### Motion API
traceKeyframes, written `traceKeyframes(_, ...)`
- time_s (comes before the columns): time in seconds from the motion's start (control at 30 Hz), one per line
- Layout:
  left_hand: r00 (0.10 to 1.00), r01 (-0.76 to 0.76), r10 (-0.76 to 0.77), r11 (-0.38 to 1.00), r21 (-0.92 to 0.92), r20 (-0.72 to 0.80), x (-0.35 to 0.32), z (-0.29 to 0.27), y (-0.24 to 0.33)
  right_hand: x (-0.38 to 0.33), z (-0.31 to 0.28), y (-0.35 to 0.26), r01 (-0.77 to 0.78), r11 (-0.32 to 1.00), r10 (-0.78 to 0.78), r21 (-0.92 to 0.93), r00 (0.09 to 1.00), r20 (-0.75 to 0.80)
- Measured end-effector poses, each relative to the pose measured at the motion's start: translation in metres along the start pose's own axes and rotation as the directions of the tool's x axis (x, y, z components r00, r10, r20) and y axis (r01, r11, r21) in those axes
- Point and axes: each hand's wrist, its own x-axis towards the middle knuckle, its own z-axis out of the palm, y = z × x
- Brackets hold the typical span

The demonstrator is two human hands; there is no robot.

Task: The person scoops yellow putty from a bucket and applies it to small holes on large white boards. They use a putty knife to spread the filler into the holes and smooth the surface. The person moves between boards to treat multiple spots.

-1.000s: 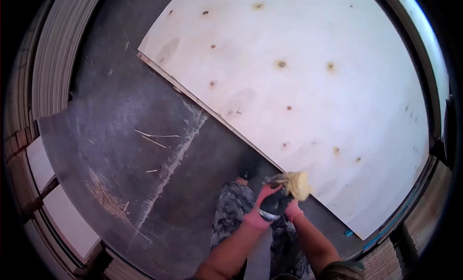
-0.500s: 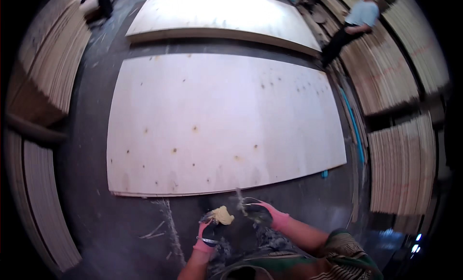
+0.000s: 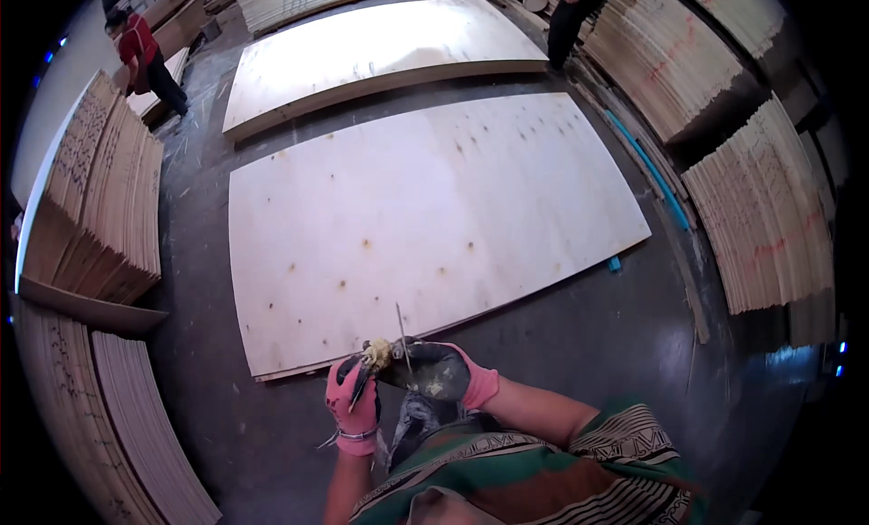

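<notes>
Both of my hands wear pink gloves with dark palms, close together at the near edge of a pale plywood sheet (image 3: pixel 407 226). My left hand (image 3: pixel 355 396) is closed, with a lump of yellowish putty (image 3: pixel 377 354) at its fingertips. Beside it, my right hand (image 3: pixel 434 369) is closed around a thin-bladed scraper (image 3: pixel 402 330), seen nearly edge-on and pointing up; its handle is hidden in the glove. The hands almost touch at the lump. Smears of putty mark the right glove. Dark knots dot the sheet.
A thicker plywood stack (image 3: pixel 380 50) lies beyond the sheet. Veneer stacks stand at left (image 3: pixel 95 190) and right (image 3: pixel 760 208). A blue strip (image 3: pixel 647 167) runs along the right side. A person in red (image 3: pixel 145 59) is at far left; another person (image 3: pixel 568 23) stands at far right.
My hands have come together, the right moving left to the putty lump, and both now sit higher in the view. The view has shifted, bringing the person in red into sight.
</notes>
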Motion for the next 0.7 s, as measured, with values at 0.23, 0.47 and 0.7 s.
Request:
traceKeyframes(0.23, 0.945, -0.313, 0.262, 0.898, 0.310, 0.195, -0.036, -0.072, -0.009, 0.007, 0.024, 0.087, 0.059, 0.927, -0.069, -0.369, 0.998, -0.014)
traceKeyframes(0.47, 0.830, 0.267, -0.556, 0.318, -0.910, 0.048, -0.106, -0.246, -0.147, 0.123, 0.024, 0.238, -0.127, 0.790, 0.092, -0.600, 0.992, -0.088)
traceKeyframes(0.7, 0.709, 0.385, -0.683, 0.170, -0.907, 0.173, -0.167, -0.454, -0.221, 0.277, 0.041, 0.440, 0.167, 0.579, 0.357, -0.798, 0.829, 0.432)
